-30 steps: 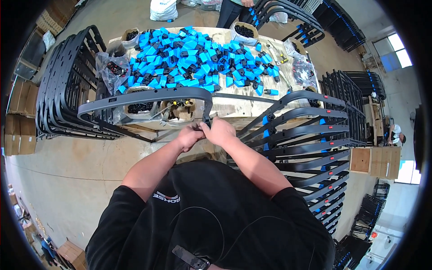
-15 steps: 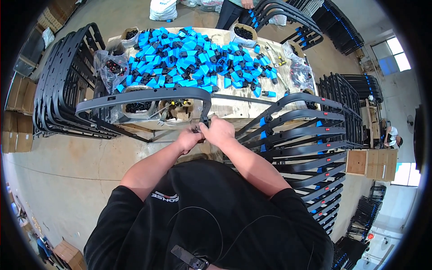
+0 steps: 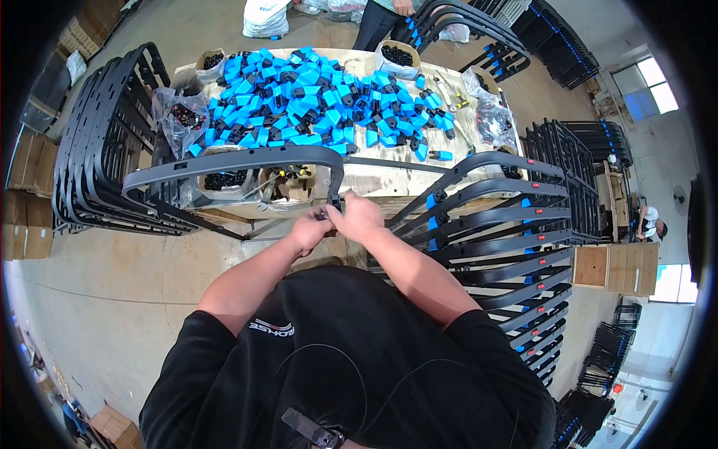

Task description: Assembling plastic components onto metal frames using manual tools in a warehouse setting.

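A black bent metal tube frame lies across the table's near edge, one end curving down toward me. At that end my right hand is closed around the tube, thumb toward my left hand. Just left of it and lower, my left hand is closed, fingertips pinched on something small and dark beneath the tube end. My fingers hide most of what it is. Beyond the frame, a large heap of blue and black plastic caps covers the wooden table.
Black frames with blue caps stand in a row close on my right. More black frames are stacked at left. Boxes of small dark parts and an open box with yellow-handled tools sit on the table. Another person stands beyond it.
The whole view has shifted slightly, with table and frame appearing a little further left. Both hands stay at the tube end in nearly the same grip.
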`<control>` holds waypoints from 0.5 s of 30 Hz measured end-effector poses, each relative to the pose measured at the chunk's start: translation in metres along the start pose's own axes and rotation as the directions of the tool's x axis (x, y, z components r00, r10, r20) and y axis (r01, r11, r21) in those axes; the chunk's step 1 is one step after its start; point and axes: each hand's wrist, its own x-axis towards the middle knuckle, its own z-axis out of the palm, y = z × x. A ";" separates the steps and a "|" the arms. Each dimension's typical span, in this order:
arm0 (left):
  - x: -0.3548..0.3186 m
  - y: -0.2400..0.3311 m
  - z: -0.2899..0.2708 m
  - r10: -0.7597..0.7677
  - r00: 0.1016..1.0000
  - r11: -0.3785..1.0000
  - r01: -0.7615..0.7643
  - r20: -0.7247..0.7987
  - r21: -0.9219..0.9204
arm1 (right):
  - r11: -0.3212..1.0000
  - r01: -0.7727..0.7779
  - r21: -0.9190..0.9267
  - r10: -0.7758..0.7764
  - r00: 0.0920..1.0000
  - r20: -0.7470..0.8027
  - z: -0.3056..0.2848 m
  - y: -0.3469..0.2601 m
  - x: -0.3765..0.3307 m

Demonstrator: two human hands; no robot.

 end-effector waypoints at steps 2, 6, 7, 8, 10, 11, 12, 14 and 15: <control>-0.003 0.002 -0.002 -0.008 1.000 1.000 0.008 0.016 -0.020 | 0.973 -0.031 0.227 0.009 0.995 0.097 -0.002 0.017 0.000; -0.001 0.007 0.005 -0.041 0.998 0.999 0.041 0.042 -0.012 | 0.498 -0.199 0.844 0.165 0.977 0.133 0.037 0.051 0.013; -0.001 0.005 0.004 -0.038 0.999 0.999 0.038 0.035 -0.012 | 0.485 -0.259 0.835 0.132 0.966 0.223 0.036 0.049 0.016; -0.002 0.004 0.004 -0.042 0.999 0.999 0.042 0.006 -0.017 | 0.485 -0.257 0.836 0.125 0.966 0.224 0.034 0.047 0.020; -0.004 0.003 0.005 -0.048 0.999 0.999 0.048 -0.024 -0.020 | 0.481 -0.375 0.793 0.152 0.926 0.346 0.032 0.047 0.027; -0.005 0.003 0.007 -0.032 0.999 0.999 0.032 -0.025 -0.003 | 0.478 -0.376 0.794 0.153 0.926 0.346 0.034 0.048 0.028; -0.006 0.004 0.009 -0.015 1.000 1.000 0.016 -0.026 0.014 | 0.493 -0.381 0.783 0.167 0.924 0.345 0.037 0.047 0.030; -0.016 0.014 0.015 -0.025 0.999 0.999 0.026 -0.031 0.019 | 0.508 -0.385 0.770 0.175 0.922 0.345 0.039 0.045 0.031; -0.019 0.017 0.017 -0.036 0.999 0.999 0.037 -0.032 0.025 | 0.517 -0.377 0.769 0.188 0.926 0.327 0.040 0.045 0.029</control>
